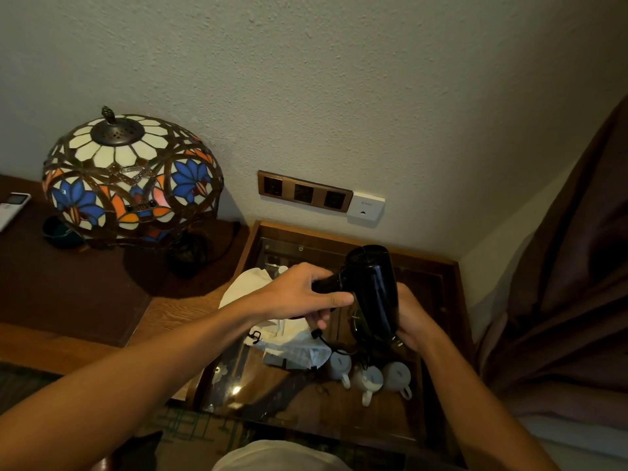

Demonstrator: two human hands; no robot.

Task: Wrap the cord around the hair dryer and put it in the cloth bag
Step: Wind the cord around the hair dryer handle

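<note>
A pale-clothed knee (278,457) fills the bottom edge, and the two bare forearms reach out above it. The left hand (299,294) curls its fingers and thumb round the handle of the black hair dryer (372,287), holding it level so the barrel stands across in front of the person. The right hand (413,317) cups the lower end of the barrel, fingers curled on it; that grip seems meant to steady the body while the cord is managed. The cord (339,348) hangs in a loose loop below the dryer, with some turns apparently gathered by the barrel, though the dark makes this hard to tell; the plug (396,341) seems to sit near the right palm. By my reading, wrapping is under way and not finished.

Below the hands the white cloth bag (289,338) lies crumpled on the glass-topped cabinet (452,266), close by for the next step. Three white cups (368,377) show beneath the glass. Further off stand a stained-glass lamp (131,178), wall sockets (304,192), a remote (12,207) and a brown curtain (571,266).
</note>
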